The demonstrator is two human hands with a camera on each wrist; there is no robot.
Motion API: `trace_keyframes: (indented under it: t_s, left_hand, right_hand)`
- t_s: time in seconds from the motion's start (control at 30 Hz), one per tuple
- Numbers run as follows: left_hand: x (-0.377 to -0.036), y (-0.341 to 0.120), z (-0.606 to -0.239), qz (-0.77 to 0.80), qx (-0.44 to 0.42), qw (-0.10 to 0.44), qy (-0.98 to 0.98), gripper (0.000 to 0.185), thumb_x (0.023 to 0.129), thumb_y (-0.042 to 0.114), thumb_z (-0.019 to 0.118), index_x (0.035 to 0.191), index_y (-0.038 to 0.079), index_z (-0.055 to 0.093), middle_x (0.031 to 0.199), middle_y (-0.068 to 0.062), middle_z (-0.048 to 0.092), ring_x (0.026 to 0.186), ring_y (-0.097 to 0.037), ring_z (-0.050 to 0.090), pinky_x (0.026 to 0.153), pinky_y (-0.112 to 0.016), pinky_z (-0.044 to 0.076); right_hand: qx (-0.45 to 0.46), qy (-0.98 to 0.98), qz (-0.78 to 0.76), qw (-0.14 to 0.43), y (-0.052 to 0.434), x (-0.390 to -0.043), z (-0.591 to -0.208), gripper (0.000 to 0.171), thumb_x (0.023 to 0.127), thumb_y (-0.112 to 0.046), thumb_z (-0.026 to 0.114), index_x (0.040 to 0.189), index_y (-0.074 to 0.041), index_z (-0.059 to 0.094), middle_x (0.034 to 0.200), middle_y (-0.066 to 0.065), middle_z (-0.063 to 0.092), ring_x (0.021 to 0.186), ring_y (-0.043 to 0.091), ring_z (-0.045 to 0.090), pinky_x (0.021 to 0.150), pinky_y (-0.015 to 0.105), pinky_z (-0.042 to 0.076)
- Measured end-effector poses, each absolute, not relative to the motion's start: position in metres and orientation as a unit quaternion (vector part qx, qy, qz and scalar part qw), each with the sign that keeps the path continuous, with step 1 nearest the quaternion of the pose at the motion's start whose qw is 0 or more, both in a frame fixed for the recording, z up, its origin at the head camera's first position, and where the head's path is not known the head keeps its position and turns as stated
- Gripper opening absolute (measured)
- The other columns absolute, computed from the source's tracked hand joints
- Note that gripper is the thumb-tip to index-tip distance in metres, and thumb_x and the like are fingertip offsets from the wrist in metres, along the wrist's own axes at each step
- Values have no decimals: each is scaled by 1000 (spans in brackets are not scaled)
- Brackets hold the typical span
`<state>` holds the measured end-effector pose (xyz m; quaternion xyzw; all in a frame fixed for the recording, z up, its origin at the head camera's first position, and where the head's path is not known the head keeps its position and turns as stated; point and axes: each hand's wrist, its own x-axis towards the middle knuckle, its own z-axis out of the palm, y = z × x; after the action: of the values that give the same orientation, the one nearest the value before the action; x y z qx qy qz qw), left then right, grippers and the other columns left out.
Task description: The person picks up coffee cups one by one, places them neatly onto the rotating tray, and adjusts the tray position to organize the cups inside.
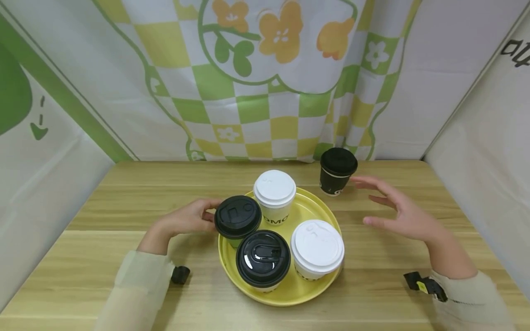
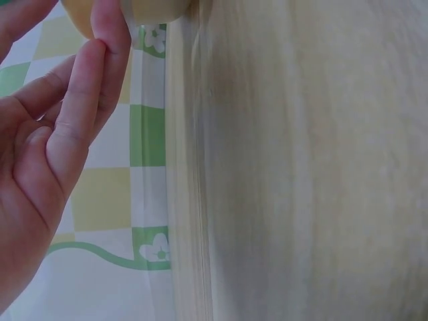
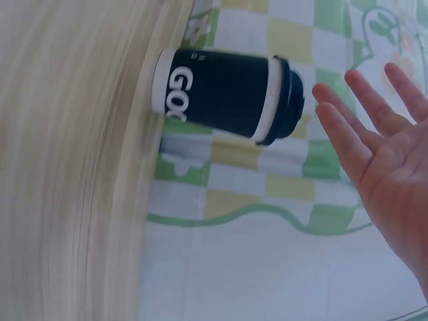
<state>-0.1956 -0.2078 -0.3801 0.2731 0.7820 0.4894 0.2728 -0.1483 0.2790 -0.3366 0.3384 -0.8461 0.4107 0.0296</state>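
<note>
My left hand (image 1: 190, 217) is at the tray's left side, its fingertips close to a green paper cup with a black lid (image 1: 238, 216); whether they touch it is hidden. In the left wrist view, the left hand's fingers (image 2: 73, 114) are loosely bent beside a yellow rim (image 2: 160, 10). My right hand (image 1: 399, 209) has its fingers spread beside a black paper cup (image 1: 334, 181), which stands upright behind the tray, to the right. The right wrist view shows a small gap between the fingers (image 3: 381, 114) and that cup's lid (image 3: 287, 100).
On the round yellow tray (image 1: 285, 299) also stand a white-lidded cup (image 1: 274, 195) at the back, another white-lidded cup (image 1: 317, 248) at right and a glossy black-lidded cup (image 1: 263, 259) in front. Behind the wooden table (image 1: 165, 184) hangs a checkered curtain (image 1: 256, 110).
</note>
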Motion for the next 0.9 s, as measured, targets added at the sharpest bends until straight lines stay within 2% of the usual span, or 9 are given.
trace_keyframes:
  t_s: [0.2, 0.27, 0.33, 0.4, 0.47, 0.57, 0.6, 0.73, 0.9]
  left_hand:
    - [-196, -209, -381, 487, 275, 269, 784, 64, 85, -3, 65, 145, -4, 43, 140, -26, 53, 109, -20, 69, 87, -30, 58]
    - [-196, -209, -381, 486, 276, 267, 785, 64, 85, -3, 64, 145, -5, 44, 139, -27, 53, 108, -19, 69, 87, -31, 58]
    - [-196, -209, -381, 485, 276, 266, 786, 63, 85, -3, 64, 145, -6, 43, 139, -27, 53, 109, -19, 69, 87, -31, 58]
    - [-196, -208, -381, 485, 273, 267, 787, 63, 85, -3, 64, 145, -5, 44, 140, -26, 53, 109, -19, 68, 87, -32, 58]
    - [-195, -208, -380, 484, 269, 268, 788, 64, 85, -3, 64, 145, -3, 44, 141, -25, 52, 110, -21, 68, 87, -32, 58]
    - [-195, -208, -379, 484, 269, 267, 789, 64, 85, -3, 65, 146, -4, 43, 142, -26, 51, 112, -25, 67, 87, -31, 58]
    - [-195, -208, -379, 484, 269, 267, 789, 65, 85, -2, 65, 146, -4, 43, 142, -26, 50, 112, -25, 67, 87, -30, 58]
    - [-195, -208, -379, 482, 270, 265, 790, 63, 86, -1, 65, 145, -5, 43, 141, -27, 50, 114, -28, 66, 87, -29, 57]
    - [-194, -209, -380, 481, 269, 265, 791, 62, 87, -1, 65, 144, -5, 44, 139, -26, 52, 113, -26, 67, 88, -30, 57]
  right_hand:
    - [285, -861, 417, 61, 287, -166, -337, 83, 81, 5, 76, 152, -13, 38, 144, -17, 44, 125, 6, 48, 98, 9, 42]
    - [272, -863, 421, 62, 289, -172, -337, 84, 81, 5, 77, 152, -14, 38, 144, -17, 43, 123, 6, 48, 96, 8, 42]
    - [260, -866, 422, 60, 291, -178, -339, 85, 81, 4, 77, 153, -15, 36, 146, -10, 43, 123, 5, 47, 96, 8, 42]
    - [245, -872, 420, 55, 293, -184, -340, 85, 82, 1, 77, 154, -16, 34, 148, 0, 42, 123, 6, 46, 100, 19, 47]
    - [232, -875, 421, 47, 294, -190, -342, 85, 84, -1, 76, 155, -16, 31, 150, 10, 39, 124, 10, 45, 106, 37, 48]
    - [217, -877, 428, 33, 296, -200, -344, 84, 86, -3, 74, 156, -13, 28, 152, 19, 35, 126, 21, 44, 104, 65, 40]
    - [213, -876, 433, 27, 297, -203, -345, 84, 87, -4, 73, 156, -11, 27, 153, 21, 34, 127, 26, 44, 103, 69, 38]
    - [200, -877, 436, 9, 300, -215, -347, 84, 88, -5, 73, 156, -7, 23, 153, 24, 32, 129, 42, 41, 103, 72, 36]
    - [189, -882, 432, -11, 300, -231, -350, 89, 86, -8, 75, 156, -6, 21, 153, 27, 32, 130, 48, 41, 103, 72, 36]
